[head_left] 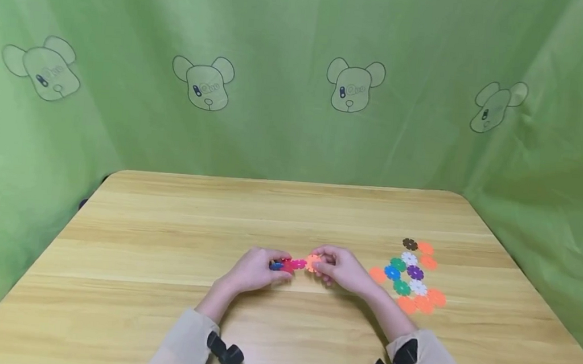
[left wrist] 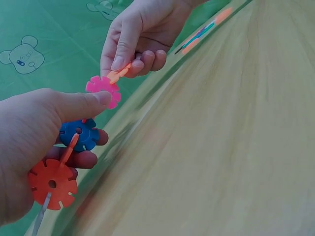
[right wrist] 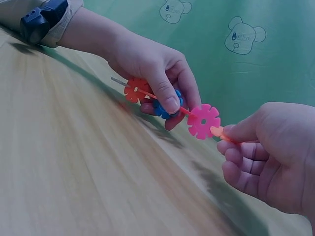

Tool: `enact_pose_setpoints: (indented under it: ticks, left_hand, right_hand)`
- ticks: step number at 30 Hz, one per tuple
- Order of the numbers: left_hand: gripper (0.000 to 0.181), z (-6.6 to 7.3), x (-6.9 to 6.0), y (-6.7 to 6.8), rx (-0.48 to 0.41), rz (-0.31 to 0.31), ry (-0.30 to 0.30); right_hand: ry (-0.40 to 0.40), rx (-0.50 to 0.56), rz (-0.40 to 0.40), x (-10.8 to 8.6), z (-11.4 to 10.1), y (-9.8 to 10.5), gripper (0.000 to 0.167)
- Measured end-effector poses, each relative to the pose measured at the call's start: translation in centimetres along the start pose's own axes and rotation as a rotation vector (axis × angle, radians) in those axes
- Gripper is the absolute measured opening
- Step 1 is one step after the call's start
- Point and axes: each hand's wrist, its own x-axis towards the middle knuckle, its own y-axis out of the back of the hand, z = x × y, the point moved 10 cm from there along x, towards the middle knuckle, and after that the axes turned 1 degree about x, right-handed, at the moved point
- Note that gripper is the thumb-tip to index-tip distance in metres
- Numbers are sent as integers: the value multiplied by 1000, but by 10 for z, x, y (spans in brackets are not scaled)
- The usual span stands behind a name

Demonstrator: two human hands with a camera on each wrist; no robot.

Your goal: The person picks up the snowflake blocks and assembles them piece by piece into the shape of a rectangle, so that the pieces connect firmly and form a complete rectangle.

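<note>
Above the middle of the table, my left hand [head_left: 255, 270] grips a chain of notched plastic snowflake discs. In the left wrist view the chain runs from a greyish disc [left wrist: 41, 215] seen edge-on, through an orange-red disc [left wrist: 41, 173] and a blue disc [left wrist: 88, 137], to a pink disc [right wrist: 197, 129]. Part of the chain is hidden by the left fingers and palm. My right hand [head_left: 345, 271] pinches a light orange disc [head_left: 311, 262] between thumb and fingers. Its edge meets the pink disc's rim; how deep the slots engage I cannot tell.
Loose snowflake discs lie flat to the right of my right hand: several orange ones [head_left: 407, 305], a purple one [head_left: 415, 272], a brown one [head_left: 410, 244], plus blue, green and white ones. The wooden table [head_left: 157, 320] ends before a green curtain [head_left: 274, 140].
</note>
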Motion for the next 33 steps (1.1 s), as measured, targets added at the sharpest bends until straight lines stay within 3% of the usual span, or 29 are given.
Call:
enact_pose_setpoints:
  ticks: [19,33]
  left_hand:
    - [41,10,-1,8,74,14,-109]
    - [39,14,-5,9,98,19,-136]
  right_hand:
    - [-9,96,17,0,-2,-7,25]
    - [-16,130,-9,-3,-4,-14,23]
